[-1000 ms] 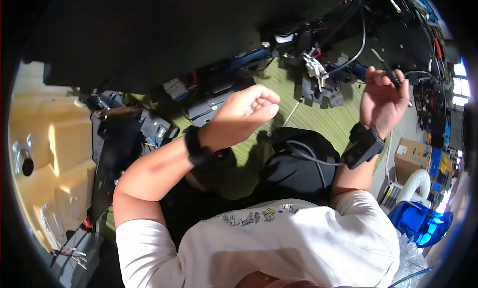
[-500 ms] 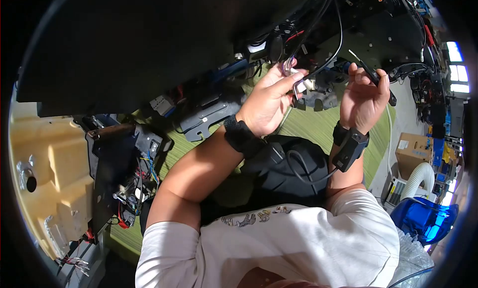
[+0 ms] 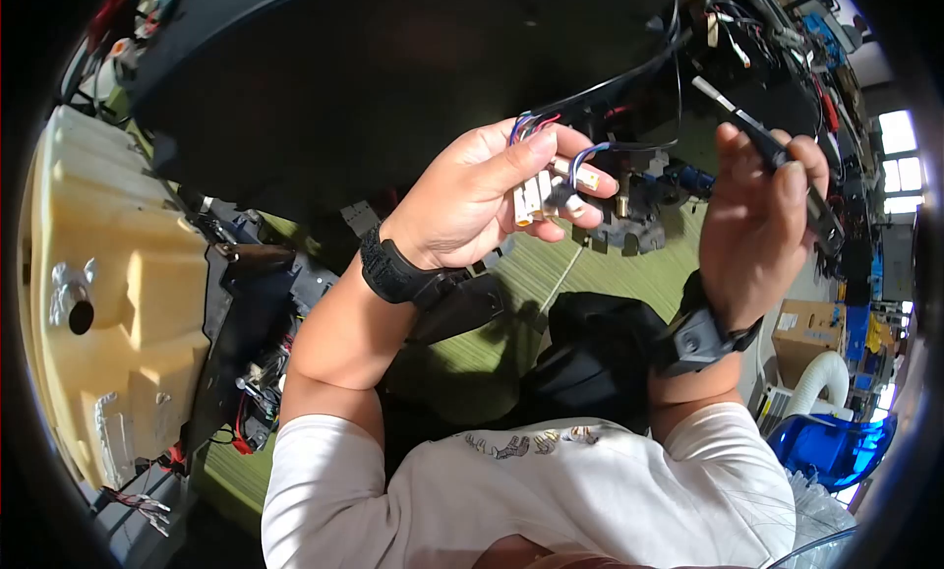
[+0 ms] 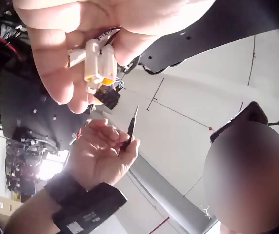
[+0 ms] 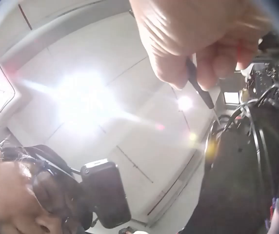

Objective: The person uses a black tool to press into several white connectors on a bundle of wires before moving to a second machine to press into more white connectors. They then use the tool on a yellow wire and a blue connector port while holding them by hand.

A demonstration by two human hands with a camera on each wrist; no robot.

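Observation:
My left hand (image 3: 462, 195) pinches a bunch of white plastic wire connectors (image 3: 529, 201) between thumb and fingers, with the palm turned up. Thin coloured wires run from them into black cables (image 3: 612, 81) leading up and to the right. In the left wrist view, the open ends of two connectors (image 4: 92, 63) show yellow inside, and a small black connector (image 4: 107, 96) hangs just below. Off to the right, my right hand (image 3: 752, 235) grips a slim black-handled tool (image 3: 755, 131) with a thin metal tip, which points up and left, apart from the connectors.
A large black panel (image 3: 393, 87) spans the space ahead. To the left stands a tan moulded shell (image 3: 138, 323). Bracket parts lie on the green floor (image 3: 497, 308). At right are a cardboard box (image 3: 798, 335), a white hose (image 3: 824, 380) and a blue plastic piece (image 3: 821, 451).
My left hand, empty at first, reached forward, took hold of the connectors and drew them up and left, nearer the head camera. My right hand keeps its tool and has come closer to the camera.

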